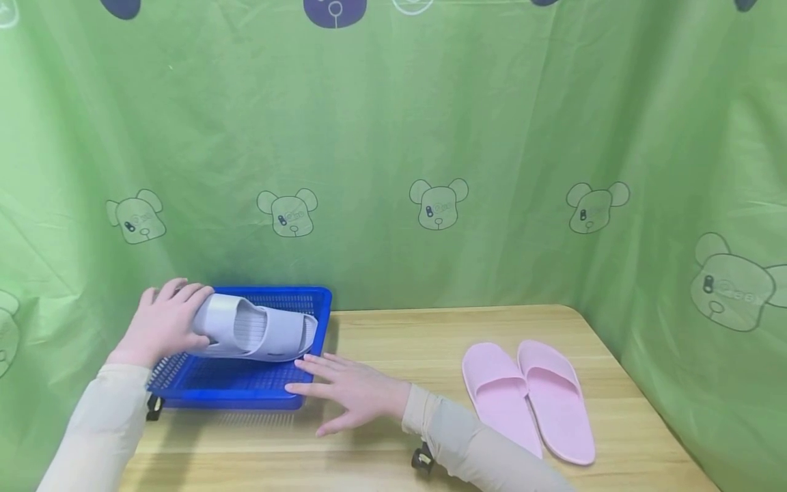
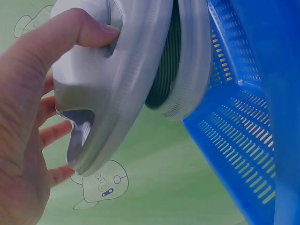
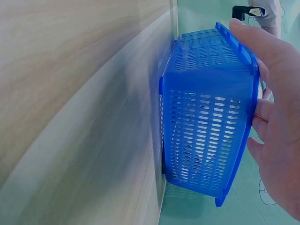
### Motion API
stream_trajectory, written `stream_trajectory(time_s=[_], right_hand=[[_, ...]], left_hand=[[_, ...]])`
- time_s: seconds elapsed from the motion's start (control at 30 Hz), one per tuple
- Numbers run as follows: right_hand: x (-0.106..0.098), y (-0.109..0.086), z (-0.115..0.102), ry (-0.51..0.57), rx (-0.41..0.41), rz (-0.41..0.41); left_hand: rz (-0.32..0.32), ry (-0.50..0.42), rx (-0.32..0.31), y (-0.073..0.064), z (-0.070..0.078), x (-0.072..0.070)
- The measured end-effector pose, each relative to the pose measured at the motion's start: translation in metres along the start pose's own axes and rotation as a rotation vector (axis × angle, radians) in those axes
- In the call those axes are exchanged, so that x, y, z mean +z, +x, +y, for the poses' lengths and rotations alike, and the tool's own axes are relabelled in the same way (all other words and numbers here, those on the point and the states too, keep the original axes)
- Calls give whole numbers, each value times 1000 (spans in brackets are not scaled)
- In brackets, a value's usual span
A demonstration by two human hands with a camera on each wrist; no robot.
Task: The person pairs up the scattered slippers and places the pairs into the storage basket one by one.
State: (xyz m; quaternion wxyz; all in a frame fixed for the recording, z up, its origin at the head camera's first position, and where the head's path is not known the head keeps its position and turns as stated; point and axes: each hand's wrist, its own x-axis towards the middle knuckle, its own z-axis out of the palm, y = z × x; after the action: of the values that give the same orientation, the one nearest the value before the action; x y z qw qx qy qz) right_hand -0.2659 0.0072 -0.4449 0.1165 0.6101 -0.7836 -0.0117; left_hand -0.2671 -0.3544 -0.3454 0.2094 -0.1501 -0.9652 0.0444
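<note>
My left hand grips a pair of grey slippers by the left end, the thumb on the near side and the fingers over the far side. The slippers lie lengthwise over the blue basket, their right end close to its right rim. From the left wrist view, one grey slipper sits in the hand with a second grey sole beside it. My right hand, fingers spread and fairly straight, reaches over the basket's front right corner, with fingertips right at the rim.
A pair of pink slippers lies side by side on the right of the wooden table, toes pointing away; the right sleeve covers part of the left one. A green curtain with bear-head prints hangs around the table's back and sides.
</note>
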Motion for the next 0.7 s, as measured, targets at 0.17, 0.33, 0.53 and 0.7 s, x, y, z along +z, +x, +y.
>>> stream_trajectory(time_s=[0.17, 0.33, 0.53, 0.7], right_hand=[[-2, 1, 0, 10, 0, -1], [-3, 1, -1, 6, 3, -7], [-2, 1, -1, 6, 5, -8], [-2, 0, -1, 8, 2, -6]], left_hand=[[-3, 5, -13, 1, 0, -2], [4, -24, 6, 2, 0, 0], [35, -81, 19, 4, 4, 3], [28, -98, 3, 6, 7, 6]])
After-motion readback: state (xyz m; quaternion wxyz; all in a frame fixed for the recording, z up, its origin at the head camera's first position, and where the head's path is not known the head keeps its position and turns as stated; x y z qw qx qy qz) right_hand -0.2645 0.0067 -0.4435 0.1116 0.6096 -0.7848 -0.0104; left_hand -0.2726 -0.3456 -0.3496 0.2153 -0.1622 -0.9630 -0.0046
